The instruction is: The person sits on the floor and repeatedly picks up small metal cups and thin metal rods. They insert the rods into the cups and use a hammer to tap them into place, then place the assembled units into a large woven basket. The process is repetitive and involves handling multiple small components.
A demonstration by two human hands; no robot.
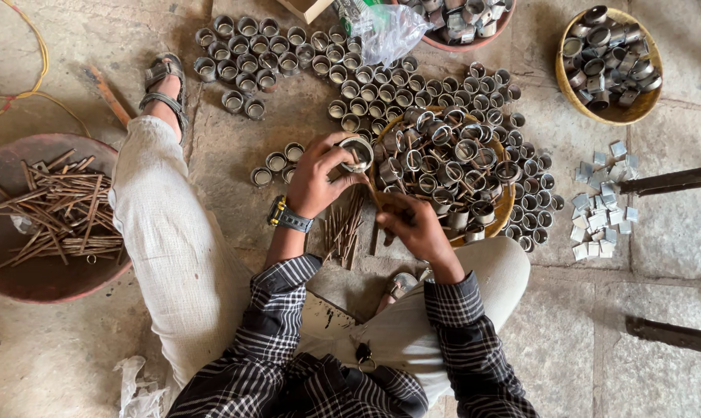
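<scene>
I sit on a stone floor. My left hand [317, 176], with a wristwatch on the wrist, grips a short metal ring [357, 152] by its rim, held just left of a woven basket [506, 203] heaped with similar rings. My right hand [412, 224] is closed at the basket's near edge, fingers curled around something thin that I cannot make out. A small bundle of thin rusty rods [344, 230] lies on the floor between my hands.
Several upright rings [250, 58] stand in rows on the floor ahead. A round pan of rusty rods [52, 213] is at left. Another ring basket [608, 62] sits far right, small square metal plates [602, 209] below it. My sandalled foot [163, 85] stretches forward.
</scene>
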